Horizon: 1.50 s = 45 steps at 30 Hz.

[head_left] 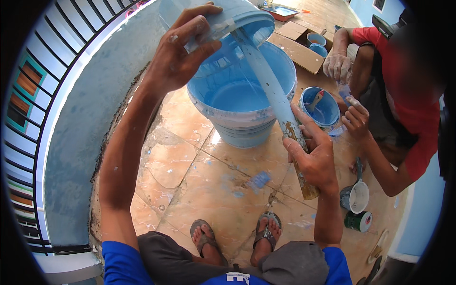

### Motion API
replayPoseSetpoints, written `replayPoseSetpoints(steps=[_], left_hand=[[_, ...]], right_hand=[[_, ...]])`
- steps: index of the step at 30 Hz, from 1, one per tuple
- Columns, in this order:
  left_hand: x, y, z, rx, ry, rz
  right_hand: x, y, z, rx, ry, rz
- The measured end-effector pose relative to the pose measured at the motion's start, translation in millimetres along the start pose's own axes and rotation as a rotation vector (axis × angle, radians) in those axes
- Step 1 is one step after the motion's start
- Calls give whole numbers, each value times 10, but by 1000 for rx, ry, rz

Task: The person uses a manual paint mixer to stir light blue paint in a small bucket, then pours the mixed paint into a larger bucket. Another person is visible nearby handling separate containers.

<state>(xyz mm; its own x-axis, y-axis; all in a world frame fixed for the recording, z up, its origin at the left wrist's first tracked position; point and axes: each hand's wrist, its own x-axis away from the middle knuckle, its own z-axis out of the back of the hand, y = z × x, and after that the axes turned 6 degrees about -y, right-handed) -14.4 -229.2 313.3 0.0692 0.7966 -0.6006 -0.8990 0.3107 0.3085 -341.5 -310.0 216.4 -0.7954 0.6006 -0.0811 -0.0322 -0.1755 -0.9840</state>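
My left hand (183,52) grips the rim of a tilted plastic bucket (242,18), its mouth tipped over a large bucket. Closed round the lower part of a flat, paint-coated wooden stick (266,78) is my right hand (313,156). The stick's upper end reaches into the tilted bucket's mouth. Light blue paint lies in the large bucket (244,128), which stands upright on the tiles below. A thin streak of paint seems to hang between the two buckets. The inside of the tilted bucket is mostly hidden.
At the right a co-worker in a red shirt (418,133) handles a small bluish piece beside a small paint bucket (327,124) with a brush (316,100). Nearer are a dipper (355,197) and green can (356,221). Beyond lies a cardboard box (297,50); a low wall (80,123) curves left.
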Motion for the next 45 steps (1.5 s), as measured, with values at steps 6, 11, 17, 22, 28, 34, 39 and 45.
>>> replayPoseSetpoints(steps=[6,11,17,22,28,34,39,45], left_hand=[[153,27,-283,-285,14,-214],[228,70,-367,-329,-18,-225],[275,152,-311,-340,-9,-233],[332,206,-349,-310,-27,-230],[314,250,-395,-239,-22,-172],[330,318,-413,-235,-3,-169],[334,313,-496,-254,-14,-179],[387,276,-531,-290,-30,-174]], right_hand=[[118,80,11,-16,5,8],[162,109,25,-13,-11,9],[205,94,7,-26,-5,12],[251,180,-4,-45,-13,27],[281,332,-65,3,-27,99],[260,393,-181,61,-14,79],[235,495,-168,107,20,156],[233,533,-192,80,21,163]])
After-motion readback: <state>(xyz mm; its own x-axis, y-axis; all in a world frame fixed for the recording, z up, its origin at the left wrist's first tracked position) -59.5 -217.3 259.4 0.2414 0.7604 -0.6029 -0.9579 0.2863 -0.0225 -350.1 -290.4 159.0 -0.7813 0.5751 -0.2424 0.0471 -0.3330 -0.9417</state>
